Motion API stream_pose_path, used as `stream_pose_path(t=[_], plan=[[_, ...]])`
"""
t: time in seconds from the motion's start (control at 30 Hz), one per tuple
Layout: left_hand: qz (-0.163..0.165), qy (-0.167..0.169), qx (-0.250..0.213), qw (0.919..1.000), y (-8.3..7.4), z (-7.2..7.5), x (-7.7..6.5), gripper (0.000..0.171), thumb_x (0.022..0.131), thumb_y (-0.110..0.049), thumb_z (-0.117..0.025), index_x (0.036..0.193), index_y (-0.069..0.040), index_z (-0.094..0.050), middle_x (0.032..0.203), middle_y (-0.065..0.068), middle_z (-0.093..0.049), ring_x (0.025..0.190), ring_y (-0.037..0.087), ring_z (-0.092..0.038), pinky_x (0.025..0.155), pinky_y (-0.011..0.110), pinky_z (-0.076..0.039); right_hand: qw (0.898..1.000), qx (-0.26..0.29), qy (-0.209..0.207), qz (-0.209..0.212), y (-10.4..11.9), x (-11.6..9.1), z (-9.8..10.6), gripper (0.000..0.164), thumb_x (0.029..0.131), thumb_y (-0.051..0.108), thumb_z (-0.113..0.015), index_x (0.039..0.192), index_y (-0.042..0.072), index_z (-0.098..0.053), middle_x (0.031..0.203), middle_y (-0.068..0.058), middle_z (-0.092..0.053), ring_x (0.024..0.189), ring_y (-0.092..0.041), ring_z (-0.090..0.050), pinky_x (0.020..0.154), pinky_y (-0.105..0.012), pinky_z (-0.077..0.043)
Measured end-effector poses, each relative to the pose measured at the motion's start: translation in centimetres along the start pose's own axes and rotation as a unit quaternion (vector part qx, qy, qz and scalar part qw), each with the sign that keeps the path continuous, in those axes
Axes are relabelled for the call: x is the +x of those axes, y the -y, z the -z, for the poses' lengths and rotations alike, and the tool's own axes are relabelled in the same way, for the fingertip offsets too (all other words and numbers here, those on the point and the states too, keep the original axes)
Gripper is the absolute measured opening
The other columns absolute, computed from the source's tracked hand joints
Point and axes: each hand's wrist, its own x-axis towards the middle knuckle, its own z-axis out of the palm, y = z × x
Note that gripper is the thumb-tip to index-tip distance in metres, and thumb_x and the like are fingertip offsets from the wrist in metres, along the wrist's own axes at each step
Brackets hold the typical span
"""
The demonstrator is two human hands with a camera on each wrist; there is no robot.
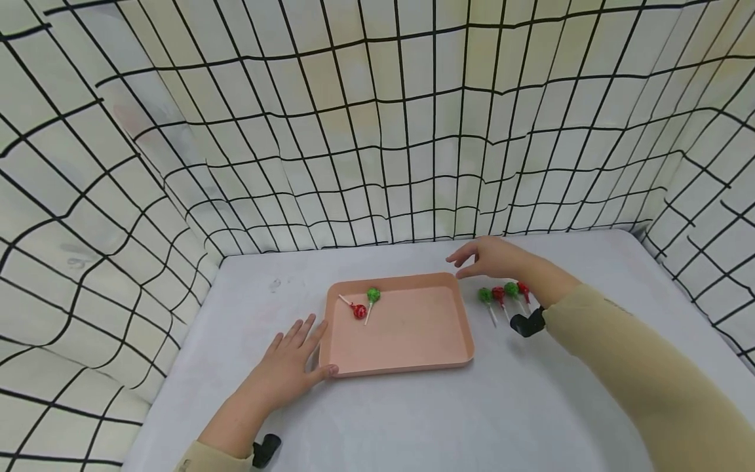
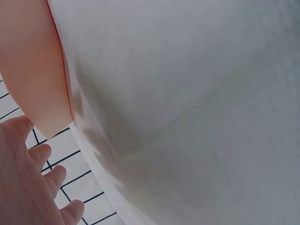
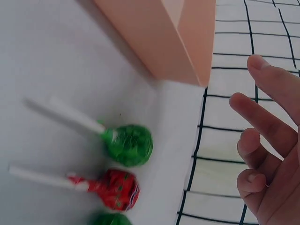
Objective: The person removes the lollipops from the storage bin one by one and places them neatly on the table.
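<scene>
A pink tray [image 1: 413, 331] lies on the white table with a red lollipop [image 1: 359, 311] and a green lollipop [image 1: 373, 295] in its left part. My left hand [image 1: 287, 367] is at the tray's left side, fingers spread and straight, thumb at the near left corner. Above the tray's far right corner hovers my right hand [image 1: 492, 257], its fingers loosely bent with nothing between them. Beside the tray on the right, several lollipops lie in a row, among them a green one [image 3: 130, 145] and a red one [image 3: 119, 189]; my right forearm partly covers the row.
A white backdrop with a black grid [image 1: 413, 131] rises behind the table and on both sides. The white table [image 1: 407, 426] extends in front of the tray. A black strap piece [image 1: 527, 323] sits at my right wrist, and another [image 1: 267, 450] at my left.
</scene>
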Motion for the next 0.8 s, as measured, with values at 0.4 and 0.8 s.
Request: stream_pose_path(t=[0.4,0.8], plan=[[-0.004,0.000,0.000,1.0000,0.2,-0.3,0.1,0.094,0.087,-0.069,-0.057,0.159,-0.017,-0.026,0.165,0.012,-0.017,0.150,0.038,-0.016,0.117,0.063,-0.014,0.999,-0.014,0.030,0.023,3.9,3.3,-2.0,0.036,0.092,0.031,-0.072,0.127,0.027,-0.070,0.112,0.009,-0.070,0.101,-0.018,-0.059,0.085,-0.036,-0.052],[-0.002,0.000,0.005,1.0000,0.1,-0.2,0.0,0.095,0.086,-0.071,-0.057,0.159,-0.018,-0.025,0.165,0.010,-0.016,0.150,0.037,-0.016,0.118,0.062,-0.013,0.995,-0.025,0.044,0.085,7.5,5.7,-4.3,0.031,0.091,0.028,-0.073,0.122,0.026,-0.073,0.106,0.009,-0.070,0.109,-0.017,-0.060,0.094,-0.035,-0.048]])
